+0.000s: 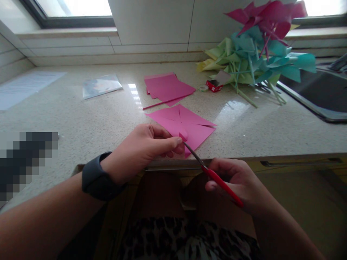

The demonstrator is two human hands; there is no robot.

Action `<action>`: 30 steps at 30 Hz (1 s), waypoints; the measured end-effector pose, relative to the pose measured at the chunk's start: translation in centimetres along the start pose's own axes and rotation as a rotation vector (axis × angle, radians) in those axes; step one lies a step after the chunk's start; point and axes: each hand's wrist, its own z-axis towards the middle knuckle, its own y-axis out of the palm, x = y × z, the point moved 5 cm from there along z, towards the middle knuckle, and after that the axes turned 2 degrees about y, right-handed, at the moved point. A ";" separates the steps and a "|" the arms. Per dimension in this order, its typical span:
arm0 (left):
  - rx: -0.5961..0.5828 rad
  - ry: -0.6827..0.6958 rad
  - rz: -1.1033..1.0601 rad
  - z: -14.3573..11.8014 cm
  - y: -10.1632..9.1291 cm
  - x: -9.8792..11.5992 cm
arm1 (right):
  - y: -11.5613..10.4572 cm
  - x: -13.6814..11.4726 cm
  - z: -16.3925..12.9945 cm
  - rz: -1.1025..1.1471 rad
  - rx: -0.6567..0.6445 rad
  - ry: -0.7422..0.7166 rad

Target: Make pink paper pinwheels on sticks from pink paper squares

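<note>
Nearest, the right hand has its fingers closed around red-handled scissors, blades pointing to ten o'clock. The left hand, wearing a dark wristwatch, pinches a folded corner of the pink paper square at the worktop edge; the blade tips seem to touch that corner. At twelve o'clock lie a pink stick and pink sheets; at two o'clock, a paper pinwheel pile.

speckled stone counter bears pink paper sheets, a pink straw, paper pinwheels.
</note>
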 end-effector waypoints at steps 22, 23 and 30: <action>0.220 0.055 -0.541 -1.2 1.5 -0.1 | 2.7 -0.4 0.0 -0.132 0.157 -0.258; 0.226 0.056 -0.531 -1.2 1.5 -0.1 | 2.7 -0.4 0.1 -0.136 0.166 -0.269; 0.226 0.053 -0.543 -1.2 1.4 -0.3 | 2.8 -1.2 0.3 -0.169 0.180 -0.318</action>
